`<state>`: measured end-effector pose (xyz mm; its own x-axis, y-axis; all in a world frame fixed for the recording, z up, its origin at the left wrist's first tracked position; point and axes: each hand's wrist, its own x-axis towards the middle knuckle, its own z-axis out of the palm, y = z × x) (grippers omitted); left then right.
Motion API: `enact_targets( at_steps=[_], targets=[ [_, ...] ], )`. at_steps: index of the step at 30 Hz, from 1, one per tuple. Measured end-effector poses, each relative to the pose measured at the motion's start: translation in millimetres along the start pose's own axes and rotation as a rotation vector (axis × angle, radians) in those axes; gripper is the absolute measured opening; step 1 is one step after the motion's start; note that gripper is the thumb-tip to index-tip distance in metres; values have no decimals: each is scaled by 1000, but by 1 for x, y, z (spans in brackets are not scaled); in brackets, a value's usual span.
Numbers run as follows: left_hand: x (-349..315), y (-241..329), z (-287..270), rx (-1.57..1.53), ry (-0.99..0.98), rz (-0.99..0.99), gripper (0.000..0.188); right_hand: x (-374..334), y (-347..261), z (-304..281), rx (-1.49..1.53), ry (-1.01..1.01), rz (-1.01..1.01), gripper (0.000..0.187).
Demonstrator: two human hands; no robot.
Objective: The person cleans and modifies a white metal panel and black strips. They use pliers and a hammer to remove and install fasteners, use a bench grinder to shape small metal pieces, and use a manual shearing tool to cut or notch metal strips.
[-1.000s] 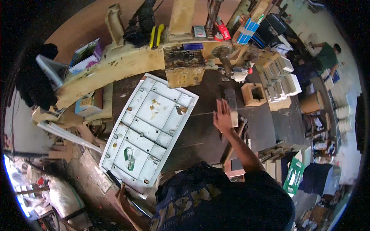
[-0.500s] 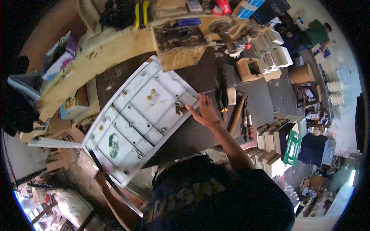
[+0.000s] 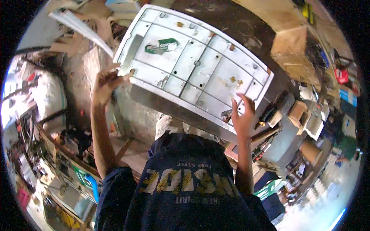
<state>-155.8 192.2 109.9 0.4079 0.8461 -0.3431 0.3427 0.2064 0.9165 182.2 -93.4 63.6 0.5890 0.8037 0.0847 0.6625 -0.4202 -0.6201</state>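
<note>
A large white moulded panel (image 3: pixel 185 82), ribbed and with several holes, lies tilted in front of me, its long near edge sticking out past the dark tabletop. My left hand (image 3: pixel 108 82) is closed at the panel's left end on a flat grey strip (image 3: pixel 133 48), which reaches over the panel's surface. What exactly the strip is, I cannot make out. Over the panel's right near corner my right hand (image 3: pixel 243 113) is open, thumb and fingers apart and curved. Beside its thumb a small dark metal piece (image 3: pixel 226 116) rests at the panel's edge. A green sticker (image 3: pixel 162 46) is on the panel.
A wooden block (image 3: pixel 291 48) stands beyond the panel's right end. Hand tools and a small open box (image 3: pixel 298 115) lie right of my right hand. A white bar (image 3: pixel 79 29) juts out at the upper left. Sacks (image 3: pixel 46 94) and scrap fill the left side.
My view has turned left, so the panel appears higher and tilted the other way. The left hand has come up to the panel's end with the strip, which now lies across the panel.
</note>
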Motion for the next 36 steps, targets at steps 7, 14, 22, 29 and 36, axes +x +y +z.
enact_targets(
  at_steps=[7,14,22,29,36],
  targets=[
    [-182,-92,36,-418,280,-383,16,100,32,3,-63,-30,-74,32],
    [-183,-106,73,76,165,-109,26,172,186,-60,-172,76,149,36],
    [-169,-39,128,-169,314,-230,20,58,63,-22,52,-788,-526,22],
    [-137,-77,123,-262,299,-200,21,19,26,-10,-392,-782,-658,23],
    [-124,-113,120,-161,249,-61,20,32,8,-5,-461,-948,-747,20]
  ],
)
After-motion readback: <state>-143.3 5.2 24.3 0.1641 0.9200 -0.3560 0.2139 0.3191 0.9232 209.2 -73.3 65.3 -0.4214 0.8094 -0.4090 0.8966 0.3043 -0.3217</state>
